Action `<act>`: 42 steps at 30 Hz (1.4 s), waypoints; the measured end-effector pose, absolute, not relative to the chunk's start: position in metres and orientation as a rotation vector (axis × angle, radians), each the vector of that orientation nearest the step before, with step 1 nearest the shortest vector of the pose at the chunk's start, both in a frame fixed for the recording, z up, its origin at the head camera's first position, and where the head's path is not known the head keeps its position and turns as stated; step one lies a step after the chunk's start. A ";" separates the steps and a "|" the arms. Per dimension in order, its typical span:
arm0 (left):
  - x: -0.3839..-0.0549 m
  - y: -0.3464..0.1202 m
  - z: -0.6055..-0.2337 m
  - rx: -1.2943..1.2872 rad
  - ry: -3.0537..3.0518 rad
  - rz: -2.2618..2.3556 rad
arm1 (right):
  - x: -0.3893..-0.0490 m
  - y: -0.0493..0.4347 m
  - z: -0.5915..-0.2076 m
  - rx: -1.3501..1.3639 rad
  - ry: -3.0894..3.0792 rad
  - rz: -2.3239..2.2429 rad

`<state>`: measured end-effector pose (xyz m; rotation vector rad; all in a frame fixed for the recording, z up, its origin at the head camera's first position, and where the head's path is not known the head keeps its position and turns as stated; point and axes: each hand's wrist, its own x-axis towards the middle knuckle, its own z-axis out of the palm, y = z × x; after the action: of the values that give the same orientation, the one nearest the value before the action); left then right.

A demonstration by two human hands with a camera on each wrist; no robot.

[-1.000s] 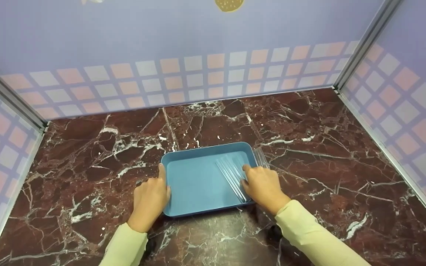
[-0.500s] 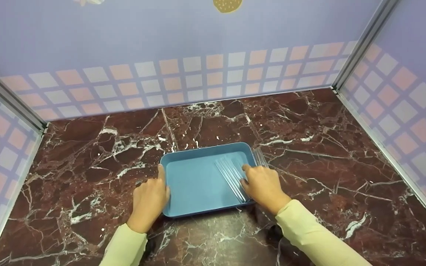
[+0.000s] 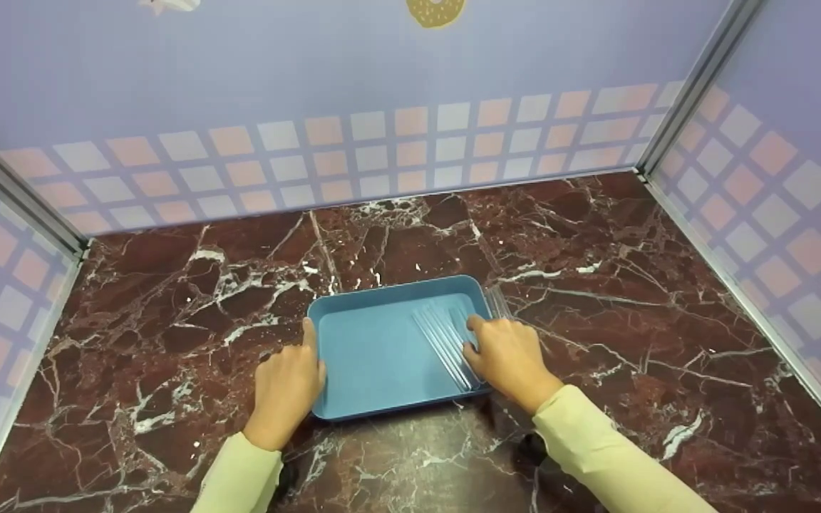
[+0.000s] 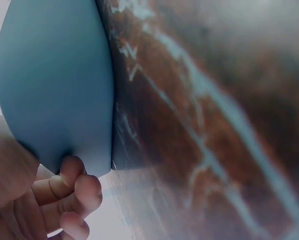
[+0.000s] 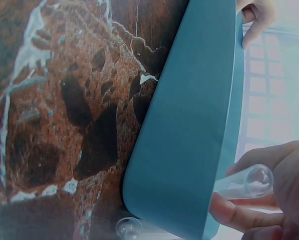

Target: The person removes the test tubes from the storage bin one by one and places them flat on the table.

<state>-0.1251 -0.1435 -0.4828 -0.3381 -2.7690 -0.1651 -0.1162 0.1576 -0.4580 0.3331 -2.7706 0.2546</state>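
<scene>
A shallow blue rectangular tray (image 3: 368,363) sits on the table in the head view. Its left end is gripped by my left hand (image 3: 286,385), with the index finger along the rim; the left wrist view has curled fingertips (image 4: 82,187) against the tray's end wall. My right hand (image 3: 514,360) grips the right end, thumb over the inner side. Several clear test tubes (image 3: 442,345) lie slanted inside, beside my right thumb. One tube's rounded end (image 5: 252,182) shows above the rim in the right wrist view. My right palm hides part of the tubes.
More clear tubes (image 3: 499,303) lie on the table just outside the tray's right wall, partly behind my right hand. The dark red marbled tabletop (image 3: 617,285) is enclosed by a patterned back wall (image 3: 353,149) and side panels (image 3: 774,206).
</scene>
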 end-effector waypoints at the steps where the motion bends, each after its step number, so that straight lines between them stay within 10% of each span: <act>1: -0.125 -0.144 -0.483 -0.340 -2.768 -0.168 | -0.116 0.158 -0.458 0.333 -2.766 0.253; 42: -0.126 -0.143 -0.483 -0.340 -2.760 -0.150 | -0.115 0.170 -0.452 0.255 -2.722 0.349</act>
<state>-0.1257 -0.1428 -0.4834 -0.3397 -2.7602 -0.1497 -0.1146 0.1704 -0.4524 0.2551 -2.7223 0.3494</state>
